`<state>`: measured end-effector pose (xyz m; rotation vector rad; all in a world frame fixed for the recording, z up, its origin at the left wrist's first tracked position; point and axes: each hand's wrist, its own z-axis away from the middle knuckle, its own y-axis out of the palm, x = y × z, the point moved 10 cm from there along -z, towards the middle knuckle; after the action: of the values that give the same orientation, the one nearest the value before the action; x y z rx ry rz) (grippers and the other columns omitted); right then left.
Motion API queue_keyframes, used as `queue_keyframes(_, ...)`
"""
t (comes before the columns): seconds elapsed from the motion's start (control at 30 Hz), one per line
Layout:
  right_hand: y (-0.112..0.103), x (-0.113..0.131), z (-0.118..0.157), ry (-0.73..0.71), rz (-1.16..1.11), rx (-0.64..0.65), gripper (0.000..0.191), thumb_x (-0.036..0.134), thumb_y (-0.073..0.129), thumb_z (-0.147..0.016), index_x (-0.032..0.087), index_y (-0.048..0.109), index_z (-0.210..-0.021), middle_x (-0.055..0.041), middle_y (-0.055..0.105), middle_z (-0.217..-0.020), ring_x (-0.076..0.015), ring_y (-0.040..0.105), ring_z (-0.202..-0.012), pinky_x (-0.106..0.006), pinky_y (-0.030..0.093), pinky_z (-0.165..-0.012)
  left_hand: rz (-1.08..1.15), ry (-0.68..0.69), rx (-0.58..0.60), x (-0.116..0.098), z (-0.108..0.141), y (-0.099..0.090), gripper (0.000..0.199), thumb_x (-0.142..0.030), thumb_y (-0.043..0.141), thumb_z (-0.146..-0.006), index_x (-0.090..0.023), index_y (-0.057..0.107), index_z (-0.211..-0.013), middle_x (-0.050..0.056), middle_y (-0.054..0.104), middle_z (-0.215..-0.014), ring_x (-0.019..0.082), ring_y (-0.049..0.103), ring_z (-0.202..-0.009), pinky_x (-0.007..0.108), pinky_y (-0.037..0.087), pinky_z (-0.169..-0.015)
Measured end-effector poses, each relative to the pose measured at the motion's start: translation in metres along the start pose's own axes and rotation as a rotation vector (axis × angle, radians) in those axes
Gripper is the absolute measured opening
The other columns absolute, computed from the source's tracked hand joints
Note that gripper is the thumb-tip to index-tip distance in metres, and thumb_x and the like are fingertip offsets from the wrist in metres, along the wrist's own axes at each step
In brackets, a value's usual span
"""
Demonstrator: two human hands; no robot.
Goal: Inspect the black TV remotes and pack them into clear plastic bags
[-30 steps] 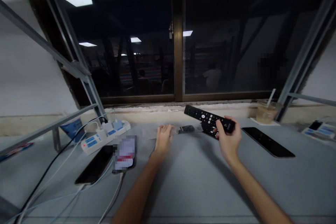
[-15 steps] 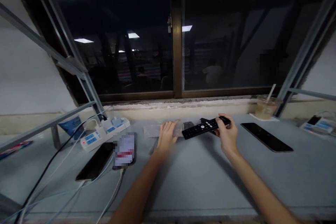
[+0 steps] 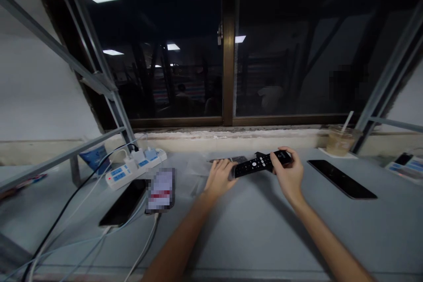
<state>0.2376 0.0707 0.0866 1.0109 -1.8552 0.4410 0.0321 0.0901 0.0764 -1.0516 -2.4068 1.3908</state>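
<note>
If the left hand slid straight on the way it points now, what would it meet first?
Probably the dark flat item lying just ahead of the left hand. The black remote in the right hand sits close beside that line and depth is unclear, so it could be brushed too.

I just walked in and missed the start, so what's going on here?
A person's right hand holds a black remote by one end above the desk. The left hand is at its other end; whether it grips is unclear. Clear plastic lies nearby. Two phones lie to the left, near a power strip.
</note>
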Motion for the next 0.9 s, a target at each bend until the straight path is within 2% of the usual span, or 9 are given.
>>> queue_keyframes(0.1, 0.011, 0.004, 0.004, -0.039, 0.026, 0.094, 0.038, 0.043, 0.068, -0.063, 0.021, 0.051, -0.090, 0.0054, 0.050, -0.059, -0.0091, 0.043, -0.042, -0.022, 0.035, -0.040, -0.002, -0.015, 0.048, 0.000, -0.001, 0.009, 0.025, -0.031, 0.056, -0.079, -0.021, 0.055, -0.102, 0.004, 0.062, -0.101, 0.020, 0.055, -0.098, 0.034, 0.033, -0.088)
queue_keyframes(0.17, 0.021, 0.004, 0.008, -0.038, -0.006, 0.199, 0.034, 0.044, 0.064, -0.067, 0.022, 0.049, -0.087, 0.0048, 0.051, -0.062, -0.0089, 0.044, -0.042, -0.022, 0.036, -0.040, -0.008, -0.031, 0.066, 0.002, -0.001, 0.012, 0.022, -0.032, 0.057, -0.079, -0.020, 0.056, -0.098, 0.004, 0.063, -0.100, 0.020, 0.055, -0.096, 0.035, 0.033, -0.087)
queue_keyframes(0.27, 0.034, 0.002, 0.014, -0.027, -0.048, 0.340, 0.025, 0.045, 0.055, -0.074, 0.023, 0.046, -0.082, 0.0057, 0.047, -0.056, -0.0093, 0.042, -0.040, -0.023, 0.034, -0.038, -0.021, -0.061, 0.073, 0.005, -0.002, 0.013, 0.019, -0.032, 0.057, -0.078, -0.019, 0.057, -0.092, 0.005, 0.063, -0.096, 0.020, 0.056, -0.093, 0.035, 0.034, -0.085)
queue_keyframes(0.37, 0.045, 0.002, 0.021, -0.032, -0.060, 0.484, 0.024, 0.045, 0.055, -0.075, 0.023, 0.045, -0.079, 0.0067, 0.045, -0.053, -0.0102, 0.044, -0.040, -0.023, 0.034, -0.038, -0.024, -0.063, 0.080, 0.004, -0.001, 0.012, 0.017, -0.032, 0.058, -0.078, -0.019, 0.055, -0.089, 0.004, 0.063, -0.094, 0.020, 0.057, -0.091, 0.034, 0.034, -0.083)
queue_keyframes(0.5, 0.068, -0.005, 0.040, 0.036, -0.046, 0.750, 0.024, 0.047, 0.050, -0.079, 0.022, 0.049, -0.079, 0.0057, 0.047, -0.050, -0.0128, 0.051, -0.042, -0.024, 0.035, -0.042, -0.036, -0.038, 0.071, -0.002, -0.001, 0.009, 0.016, -0.030, 0.057, -0.077, -0.020, 0.053, -0.088, 0.004, 0.062, -0.093, 0.020, 0.056, -0.092, 0.034, 0.033, -0.084)
queue_keyframes(0.57, 0.077, -0.009, 0.048, 0.064, -0.021, 0.833, 0.025, 0.046, 0.052, -0.078, 0.022, 0.053, -0.078, 0.0053, 0.048, -0.052, -0.0130, 0.052, -0.042, -0.024, 0.036, -0.042, -0.057, -0.019, 0.058, -0.006, 0.000, 0.007, 0.015, -0.030, 0.057, -0.076, -0.020, 0.052, -0.088, 0.004, 0.062, -0.093, 0.021, 0.055, -0.093, 0.034, 0.033, -0.084)
queue_keyframes(0.63, 0.082, -0.012, 0.053, 0.076, -0.009, 0.866, 0.024, 0.045, 0.056, -0.076, 0.022, 0.054, -0.078, 0.0058, 0.048, -0.052, -0.0117, 0.050, -0.040, -0.024, 0.036, -0.041, -0.074, 0.006, 0.044, -0.010, 0.000, 0.005, 0.016, -0.030, 0.056, -0.076, -0.021, 0.051, -0.088, 0.004, 0.060, -0.093, 0.021, 0.055, -0.094, 0.035, 0.032, -0.085)
queue_keyframes(0.73, 0.087, -0.018, 0.059, 0.114, -0.029, 0.892, 0.025, 0.042, 0.058, -0.075, 0.023, 0.053, -0.091, 0.0063, 0.051, -0.057, -0.0088, 0.045, -0.037, -0.022, 0.035, -0.037, -0.102, 0.043, 0.026, -0.016, 0.001, 0.003, 0.017, -0.030, 0.055, -0.077, -0.020, 0.050, -0.090, 0.004, 0.059, -0.095, 0.022, 0.054, -0.095, 0.035, 0.031, -0.086)
queue_keyframes(0.9, 0.087, -0.018, 0.060, 0.103, -0.066, 0.878, 0.041, 0.033, 0.063, -0.070, 0.024, 0.053, -0.109, -0.0024, 0.061, -0.094, -0.0079, 0.052, -0.051, -0.020, 0.041, -0.039, -0.159, 0.096, 0.022, -0.027, 0.003, 0.001, 0.017, -0.027, 0.050, -0.083, -0.020, 0.049, -0.098, 0.005, 0.058, -0.100, 0.022, 0.052, -0.098, 0.035, 0.031, -0.087)
